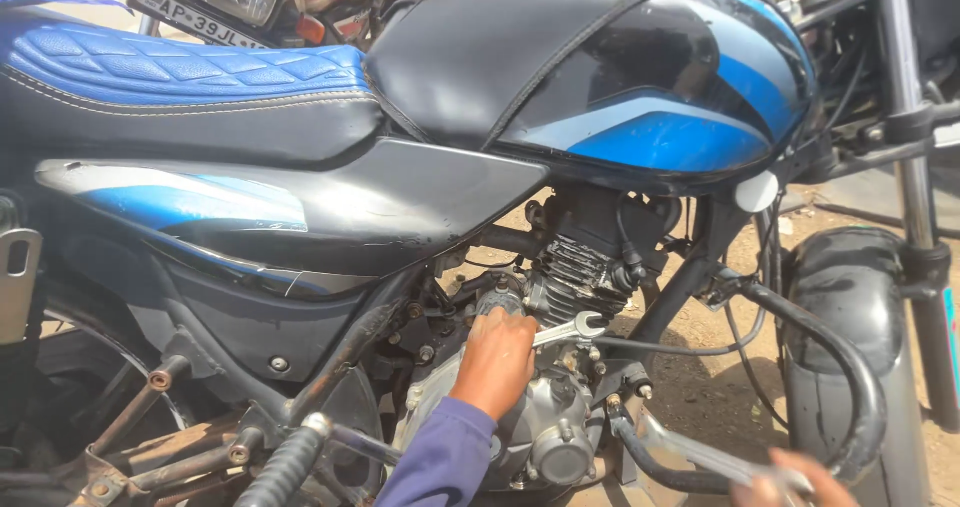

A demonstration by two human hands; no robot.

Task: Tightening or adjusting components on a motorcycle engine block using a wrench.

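Got the open-end spanner in my left hand, fingers curled tight around the shank so only the silver jaw end pokes out past my knuckles. That end sits right up against the finned engine cylinder, just above the silver crankcase cover. Can't tell exactly which nut it's on, my own hand blocks that bit. My purple sleeve runs down from the wrist to the bottom of the shot.

My right hand is way off to the side, low at the bottom edge, and only the fingers show. They're touching a flat bright metal piece that runs back toward the engine, but whether they're properly closed on it I can't tell, too much is cut off.

Between my two hands is the black curved crash guard tube, bending down in front of the front tyre. Above my left hand there's the black side panel and the black and blue fuel tank. Further up and away from my fingers is the quilted blue seat. Below and behind my wrist sits the rubber footpeg on rusty frame bits. Ground past the engine is dry brown dirt.
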